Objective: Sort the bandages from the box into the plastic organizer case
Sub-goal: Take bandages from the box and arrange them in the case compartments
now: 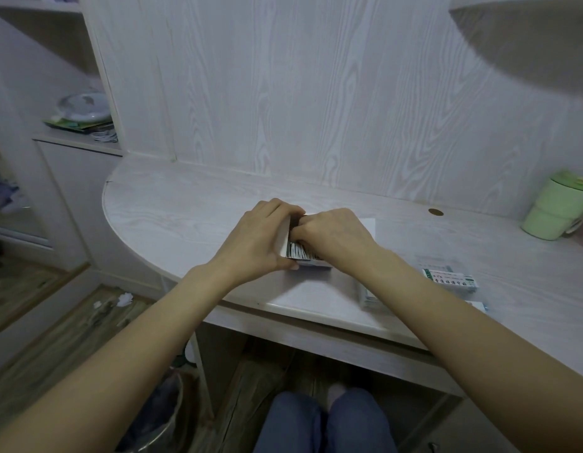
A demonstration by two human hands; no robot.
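You can't read any text here: the small box [452, 278] at the right of the frame carries green and dark print, too blurred to make out

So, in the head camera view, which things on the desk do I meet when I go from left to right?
Left hand → box of bandages, which both hands hold → right hand → clear plastic organizer case → green cup.

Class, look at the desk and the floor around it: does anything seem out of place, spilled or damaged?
Crumpled white scraps lie on the floor left of the desk, beside no bin. On the desk nothing looks spilled or damaged.
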